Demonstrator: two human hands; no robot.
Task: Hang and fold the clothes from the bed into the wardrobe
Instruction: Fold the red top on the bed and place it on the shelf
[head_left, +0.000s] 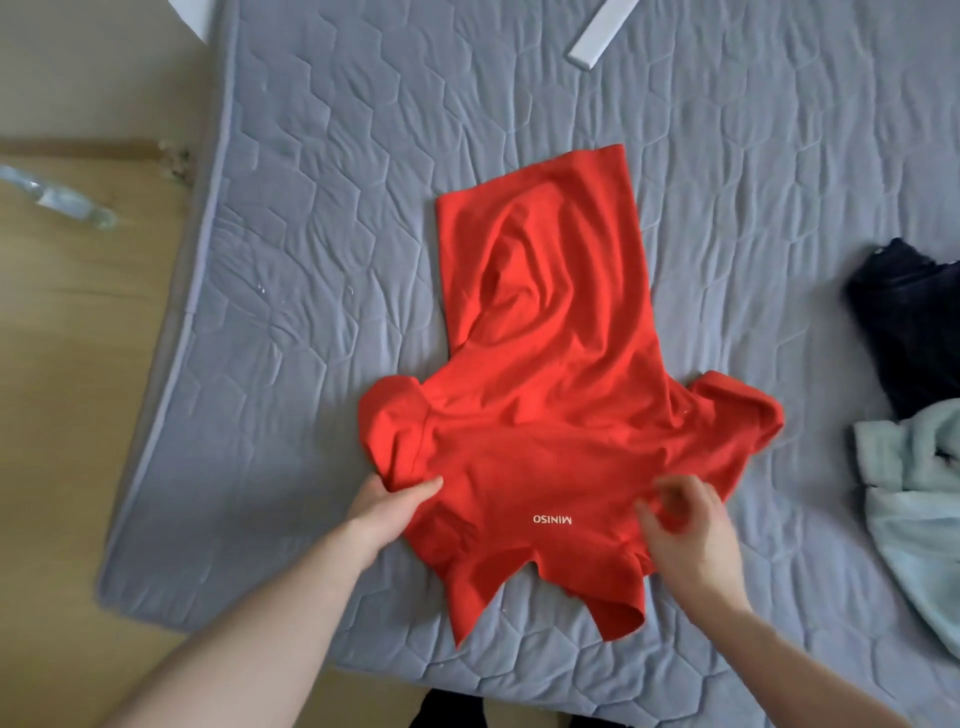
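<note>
A red shirt (550, 374) with small white lettering lies spread on the grey quilted mattress (322, 270), its collar end toward me and its hem far away. My left hand (387, 506) pinches the fabric near the left sleeve, thumb on top and fingers tucked under. My right hand (685, 525) hovers over the right shoulder area, blurred, with its fingers loosely curled and the thumb near the cloth. Whether it grips the fabric is unclear.
A dark navy garment (909, 322) and a pale blue fluffy garment (919, 493) lie at the mattress's right edge. A white strip (602, 31) rests at the top. Wooden floor (78, 364) with a clear plastic item (67, 200) is on the left.
</note>
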